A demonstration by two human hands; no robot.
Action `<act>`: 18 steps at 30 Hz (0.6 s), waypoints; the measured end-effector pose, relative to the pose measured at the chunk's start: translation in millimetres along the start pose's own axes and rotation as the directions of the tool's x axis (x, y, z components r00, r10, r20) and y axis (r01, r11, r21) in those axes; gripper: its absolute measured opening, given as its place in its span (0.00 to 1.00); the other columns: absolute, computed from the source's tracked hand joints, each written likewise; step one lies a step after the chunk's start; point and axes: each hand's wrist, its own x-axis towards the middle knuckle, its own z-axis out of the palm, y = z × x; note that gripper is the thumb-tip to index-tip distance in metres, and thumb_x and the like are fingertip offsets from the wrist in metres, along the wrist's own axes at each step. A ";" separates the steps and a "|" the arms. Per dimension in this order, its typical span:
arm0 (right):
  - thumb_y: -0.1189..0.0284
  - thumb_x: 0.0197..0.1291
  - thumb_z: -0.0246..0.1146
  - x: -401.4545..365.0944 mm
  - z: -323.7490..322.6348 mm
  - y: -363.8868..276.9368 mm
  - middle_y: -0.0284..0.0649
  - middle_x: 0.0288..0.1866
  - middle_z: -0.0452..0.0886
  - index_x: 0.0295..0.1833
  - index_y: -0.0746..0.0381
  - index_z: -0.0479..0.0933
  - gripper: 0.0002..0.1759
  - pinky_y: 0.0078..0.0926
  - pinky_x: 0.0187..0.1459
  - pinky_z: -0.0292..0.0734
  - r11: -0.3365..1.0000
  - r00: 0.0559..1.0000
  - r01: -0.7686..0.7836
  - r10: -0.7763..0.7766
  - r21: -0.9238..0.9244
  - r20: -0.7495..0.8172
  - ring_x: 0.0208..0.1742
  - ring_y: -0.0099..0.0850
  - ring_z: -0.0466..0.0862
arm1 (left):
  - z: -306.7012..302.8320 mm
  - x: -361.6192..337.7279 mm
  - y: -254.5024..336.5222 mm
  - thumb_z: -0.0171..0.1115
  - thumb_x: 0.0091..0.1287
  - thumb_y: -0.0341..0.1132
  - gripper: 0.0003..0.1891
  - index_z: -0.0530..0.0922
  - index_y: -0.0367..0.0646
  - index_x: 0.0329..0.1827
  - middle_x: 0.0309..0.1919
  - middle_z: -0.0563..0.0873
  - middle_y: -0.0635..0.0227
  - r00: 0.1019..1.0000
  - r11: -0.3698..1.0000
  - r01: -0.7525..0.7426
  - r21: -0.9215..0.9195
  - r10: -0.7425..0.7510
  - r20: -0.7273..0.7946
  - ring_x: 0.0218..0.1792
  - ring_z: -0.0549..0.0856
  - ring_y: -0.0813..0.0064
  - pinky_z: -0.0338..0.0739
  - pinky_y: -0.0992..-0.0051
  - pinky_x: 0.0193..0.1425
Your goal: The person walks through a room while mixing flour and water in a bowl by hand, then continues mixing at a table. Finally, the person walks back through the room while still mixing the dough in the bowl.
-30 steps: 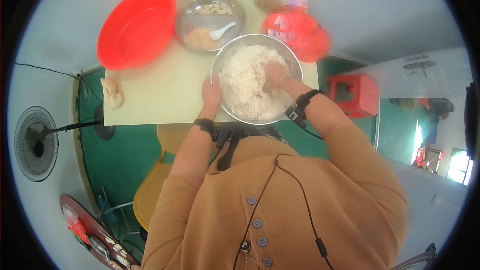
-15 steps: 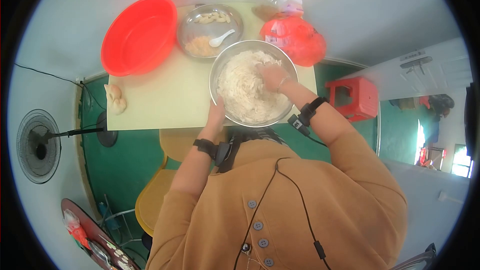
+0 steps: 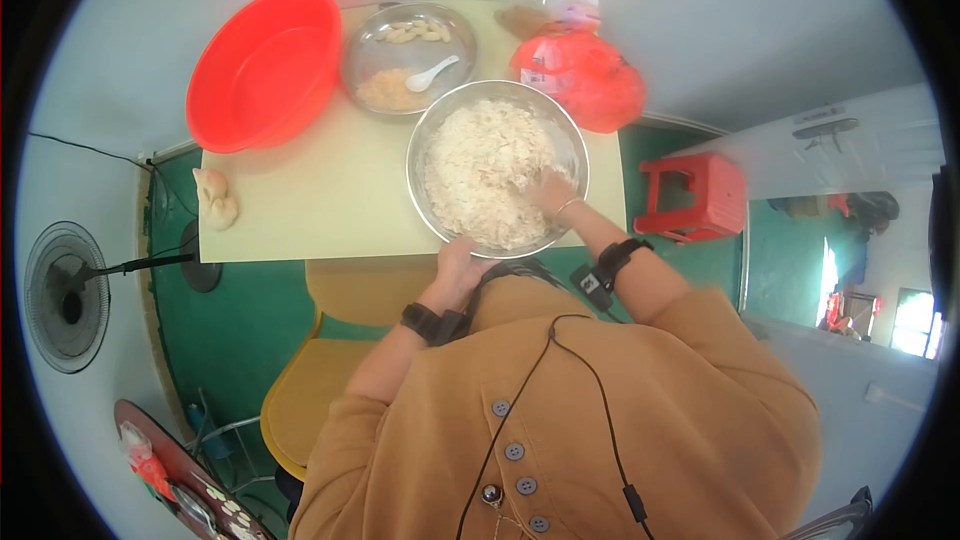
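Note:
A round metal bowl [image 3: 420, 202] stands at the table's front edge, holding a pale, shaggy flour dough [image 3: 485, 155]. My left hand [image 3: 462, 265] grips the near rim of the bowl, with its fingers closed against the metal. Inside the bowl, at the right side, my right hand [image 3: 550, 192] has its fingers bent into the dough. Bits of dough cling to these fingers, and their tips are hidden. Behind the bowl is a metal plate [image 3: 370, 60] bearing a white spoon [image 3: 433, 73], an orange-yellow crumbly heap [image 3: 390, 90] and several pale pieces [image 3: 415, 31].
A red plastic basin [image 3: 262, 70] leans at the table's back left. Behind the bowl on the right lies a red plastic bag [image 3: 585, 85]. A pale knobbly item [image 3: 215, 200] rests by the left edge. A red stool [image 3: 700, 195] and a fan [image 3: 68, 297] flank the table.
My right hand has moved down and toward the near side of the dough. My left hand has slid from the bowl's left side to its near rim. The view has shifted slightly.

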 end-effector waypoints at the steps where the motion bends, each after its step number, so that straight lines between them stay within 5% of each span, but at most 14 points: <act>1: 0.50 0.50 0.58 -1.9 12.9 -0.5 0.62 0.49 0.75 0.56 0.72 0.66 0.38 0.38 0.55 0.69 1.000 1.000 -0.003 0.003 -0.002 -0.002 0.53 0.51 0.75 | 0.1 0.8 -0.4 0.40 0.57 0.18 0.20 0.59 0.25 0.55 0.53 0.68 0.43 1.000 1.000 -0.007 -0.016 0.007 0.016 0.54 0.73 0.45 0.74 0.44 0.54; 3: 0.51 0.50 0.58 0.7 38.4 -4.1 0.63 0.50 0.74 0.58 0.72 0.65 0.39 0.37 0.54 0.70 0.963 0.982 0.018 0.034 0.269 -0.188 0.53 0.52 0.75 | 4.3 -1.2 1.8 0.40 0.56 0.18 0.20 0.59 0.24 0.54 0.53 0.68 0.43 0.999 1.000 0.011 -0.010 -0.011 0.033 0.54 0.72 0.44 0.72 0.44 0.56; 5: 0.54 0.50 0.58 1.8 42.7 -18.4 0.64 0.50 0.74 0.59 0.73 0.63 0.39 0.36 0.55 0.69 0.932 0.980 -0.046 0.112 0.360 -0.165 0.53 0.53 0.75 | 8.4 -4.5 4.8 0.39 0.56 0.18 0.20 0.58 0.23 0.54 0.54 0.67 0.43 0.998 1.000 0.027 0.005 -0.027 0.049 0.55 0.71 0.44 0.71 0.43 0.57; 7: 0.58 0.48 0.59 -8.9 34.9 -34.4 0.64 0.50 0.73 0.59 0.72 0.63 0.37 0.35 0.55 0.69 0.725 0.973 0.202 -0.073 0.658 -0.219 0.53 0.52 0.75 | 9.3 -6.7 6.7 0.39 0.56 0.18 0.21 0.57 0.24 0.55 0.54 0.66 0.43 0.997 0.998 0.060 -0.004 -0.059 0.055 0.56 0.71 0.44 0.70 0.44 0.58; 8: 0.58 0.48 0.59 -11.2 28.7 -41.0 0.64 0.50 0.73 0.59 0.72 0.63 0.37 0.35 0.55 0.69 0.723 0.974 0.199 -0.070 0.662 -0.215 0.53 0.52 0.75 | 7.0 -5.3 6.7 0.39 0.56 0.18 0.21 0.57 0.24 0.55 0.54 0.66 0.43 0.997 0.998 0.061 -0.002 -0.061 0.050 0.56 0.71 0.44 0.70 0.44 0.58; 13: 0.63 0.47 0.59 36.9 0.6 -47.8 0.62 0.50 0.74 0.56 0.69 0.68 0.30 0.36 0.54 0.70 0.860 0.862 0.453 -0.354 0.236 -0.363 0.52 0.50 0.75 | 4.0 -6.9 8.9 0.41 0.56 0.18 0.20 0.59 0.24 0.54 0.54 0.68 0.43 0.994 0.996 0.075 0.056 -0.079 0.075 0.56 0.72 0.49 0.73 0.51 0.58; 14: 0.63 0.47 0.59 44.4 -9.2 -48.2 0.62 0.50 0.74 0.56 0.69 0.68 0.30 0.36 0.54 0.70 0.859 0.861 0.454 -0.355 0.237 -0.364 0.52 0.50 0.75 | 4.3 -8.3 10.0 0.41 0.56 0.18 0.20 0.59 0.24 0.54 0.54 0.68 0.43 0.994 0.996 0.074 0.057 -0.078 0.075 0.56 0.72 0.49 0.73 0.51 0.58; 16: 0.61 0.50 0.58 50.3 -28.1 -47.9 0.59 0.49 0.76 0.54 0.69 0.70 0.29 0.38 0.54 0.71 0.938 0.899 0.325 -0.347 -0.123 -0.266 0.52 0.49 0.76 | 2.8 -13.0 12.4 0.43 0.58 0.20 0.20 0.59 0.26 0.56 0.54 0.68 0.46 0.993 0.987 0.055 0.148 -0.070 0.096 0.56 0.71 0.51 0.70 0.54 0.61; 18: 0.59 0.51 0.57 54.5 -31.7 -33.5 0.59 0.48 0.77 0.53 0.69 0.71 0.28 0.38 0.54 0.71 0.952 0.924 0.274 -0.299 -0.133 -0.238 0.51 0.48 0.77 | 8.6 -22.0 15.7 0.44 0.58 0.21 0.21 0.59 0.27 0.56 0.54 0.69 0.46 0.994 0.991 0.055 0.124 -0.066 0.091 0.56 0.72 0.52 0.70 0.54 0.61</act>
